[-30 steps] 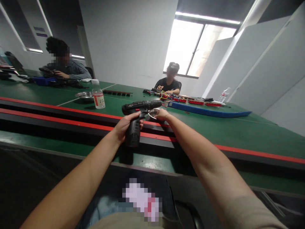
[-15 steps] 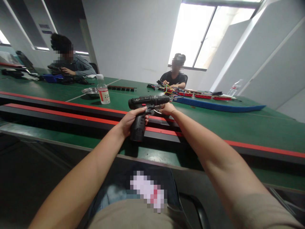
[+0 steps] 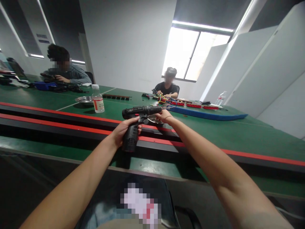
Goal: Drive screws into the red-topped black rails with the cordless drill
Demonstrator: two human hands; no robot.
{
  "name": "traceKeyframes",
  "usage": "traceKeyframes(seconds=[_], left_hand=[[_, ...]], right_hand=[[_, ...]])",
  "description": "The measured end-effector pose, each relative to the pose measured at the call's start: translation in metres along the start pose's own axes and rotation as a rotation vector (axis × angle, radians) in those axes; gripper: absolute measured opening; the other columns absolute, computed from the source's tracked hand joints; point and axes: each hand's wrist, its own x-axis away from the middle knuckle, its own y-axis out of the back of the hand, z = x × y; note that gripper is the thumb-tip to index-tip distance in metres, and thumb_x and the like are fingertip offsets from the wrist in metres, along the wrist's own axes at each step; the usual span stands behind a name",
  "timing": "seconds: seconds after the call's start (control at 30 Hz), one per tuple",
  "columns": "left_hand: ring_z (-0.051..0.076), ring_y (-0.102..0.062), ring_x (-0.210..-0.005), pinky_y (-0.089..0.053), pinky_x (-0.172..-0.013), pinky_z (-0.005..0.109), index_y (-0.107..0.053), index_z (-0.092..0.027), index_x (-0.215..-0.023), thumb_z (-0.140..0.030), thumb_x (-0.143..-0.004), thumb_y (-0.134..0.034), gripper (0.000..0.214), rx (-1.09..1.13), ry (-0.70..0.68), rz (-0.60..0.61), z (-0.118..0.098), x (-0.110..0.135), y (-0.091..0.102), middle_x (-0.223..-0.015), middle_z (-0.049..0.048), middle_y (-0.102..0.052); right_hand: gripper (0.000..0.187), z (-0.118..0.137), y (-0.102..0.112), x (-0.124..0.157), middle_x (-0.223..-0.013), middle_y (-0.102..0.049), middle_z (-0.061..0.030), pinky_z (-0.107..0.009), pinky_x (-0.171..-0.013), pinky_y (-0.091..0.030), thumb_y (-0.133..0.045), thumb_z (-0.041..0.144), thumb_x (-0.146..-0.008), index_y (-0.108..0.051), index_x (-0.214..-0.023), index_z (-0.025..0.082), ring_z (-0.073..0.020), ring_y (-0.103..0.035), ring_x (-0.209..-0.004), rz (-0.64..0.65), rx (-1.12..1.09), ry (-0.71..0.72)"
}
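Observation:
My left hand point(image 3: 121, 131) is wrapped round the grip of a black cordless drill point(image 3: 130, 137). The drill lies level in the air, and its long bit points right. Just beyond it, my right hand point(image 3: 166, 116) dips its closed fingers into a small metal bowl point(image 3: 156, 124) of small dark pieces, probably screws. The fingertips are partly hidden, so what they pinch cannot be made out. Under both hands run long black bars with red top strips point(image 3: 91, 128), side by side along the table.
On the green table point(image 3: 238, 133) stand a clear bottle point(image 3: 98, 100) and a second metal bowl point(image 3: 83, 101). Farther back lie a long blue strip point(image 3: 207, 114) and coloured wires point(image 3: 162, 99). Two co-workers point(image 3: 68, 71) sit across the table. Another bottle point(image 3: 221, 98) stands at right.
The head view has tilted up, showing more of the window. The drill has stayed in my left hand. More of the bowl and its contents now shows beside my right hand.

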Motion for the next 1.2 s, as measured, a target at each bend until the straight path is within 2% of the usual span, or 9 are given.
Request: traceKeyframes(seconds=[0.1, 0.2, 0.3, 0.43, 0.57, 0.7, 0.93, 1.07, 1.2], left_hand=[[0.014, -0.062, -0.051, -0.054, -0.045, 0.023, -0.061, -0.012, -0.081, -0.031, -0.095, -0.060, 0.024, -0.019, 0.020, 0.016, 0.000, -0.001, 0.004, -0.065, 0.0052, -0.060], [0.013, -0.062, -0.051, -0.054, -0.045, 0.022, -0.063, -0.010, -0.080, -0.032, -0.092, -0.064, 0.025, -0.060, 0.028, 0.007, 0.001, -0.003, 0.008, -0.066, 0.0045, -0.060], [0.014, -0.064, -0.052, -0.054, -0.046, 0.023, -0.065, -0.009, -0.082, -0.031, -0.090, -0.067, 0.023, -0.115, 0.022, 0.007, 0.002, -0.005, 0.010, -0.069, 0.0049, -0.063], [0.013, -0.063, -0.053, -0.053, -0.046, 0.021, -0.067, -0.010, -0.086, -0.032, -0.087, -0.073, 0.023, -0.210, -0.011, 0.002, 0.003, -0.005, 0.011, -0.072, 0.0054, -0.066], [0.011, -0.064, -0.056, -0.053, -0.048, 0.019, -0.069, -0.011, -0.091, -0.031, -0.085, -0.075, 0.022, -0.282, -0.044, -0.067, 0.005, 0.000, 0.009, -0.075, 0.0058, -0.068], [0.011, -0.063, -0.058, -0.054, -0.051, 0.019, -0.072, -0.010, -0.092, -0.034, -0.083, -0.078, 0.026, -0.376, -0.071, -0.057, 0.007, 0.005, 0.006, -0.075, 0.0052, -0.067], [0.015, -0.064, -0.057, -0.054, -0.050, 0.023, -0.075, -0.012, -0.083, -0.044, -0.077, -0.082, 0.033, -0.491, -0.015, -0.076, 0.009, 0.005, 0.014, -0.073, 0.0077, -0.068], [0.015, -0.064, -0.057, -0.053, -0.050, 0.023, -0.074, -0.013, -0.080, -0.046, -0.075, -0.083, 0.034, -0.514, 0.001, -0.100, 0.008, 0.008, 0.011, -0.073, 0.0077, -0.068], [0.015, -0.063, -0.057, -0.053, -0.051, 0.023, -0.075, -0.014, -0.083, -0.044, -0.076, -0.083, 0.032, -0.511, -0.019, -0.077, 0.008, 0.008, 0.010, -0.073, 0.0062, -0.067]], right_hand=[[0.033, -0.002, 0.013, 0.033, -0.063, -0.065, -0.0047, -0.024, -0.053, -0.039, -0.069, 0.038, -0.092, -0.064, -0.068, 0.016, -0.0126, -0.054, -0.056, 0.014, -0.207, 0.001], [0.034, -0.010, 0.025, 0.082, -0.061, -0.063, -0.0025, -0.025, -0.050, -0.035, -0.075, 0.047, -0.084, -0.069, -0.074, 0.016, -0.0120, -0.050, -0.053, -0.033, -0.323, 0.010], [0.039, -0.027, 0.032, 0.129, -0.069, -0.066, -0.0036, -0.026, -0.055, -0.040, -0.078, 0.055, -0.077, -0.072, -0.079, 0.016, -0.0137, -0.054, -0.060, -0.089, -0.444, -0.005], [0.041, -0.048, 0.035, 0.163, -0.077, -0.069, -0.0041, -0.028, -0.056, -0.041, -0.082, 0.054, -0.072, -0.077, -0.087, 0.017, -0.0129, -0.052, -0.060, -0.222, -0.657, -0.052], [0.040, -0.049, 0.034, 0.169, -0.072, -0.066, -0.0028, -0.027, -0.059, -0.042, -0.087, 0.051, -0.067, -0.075, -0.081, 0.016, -0.0131, -0.052, -0.063, -0.338, -0.856, -0.058], [0.045, -0.041, 0.036, 0.170, -0.060, -0.054, 0.0019, -0.025, -0.051, -0.035, -0.089, 0.054, -0.063, -0.063, -0.066, 0.018, -0.0102, -0.044, -0.055, -0.402, -0.981, -0.089], [0.050, -0.036, 0.037, 0.174, -0.057, -0.051, 0.0024, -0.023, -0.042, -0.023, -0.085, 0.060, -0.066, -0.056, -0.066, 0.018, -0.0083, -0.040, -0.050, -0.407, -1.023, -0.105], [0.051, -0.037, 0.037, 0.174, -0.055, -0.050, 0.0029, -0.023, -0.039, -0.014, -0.082, 0.062, -0.070, -0.055, -0.067, 0.019, -0.0067, -0.034, -0.045, -0.392, -1.006, -0.108], [0.050, -0.037, 0.037, 0.174, -0.057, -0.052, 0.0025, -0.022, -0.039, -0.017, -0.084, 0.060, -0.069, -0.055, -0.067, 0.019, -0.0076, -0.039, -0.048, -0.398, -1.032, -0.092]])
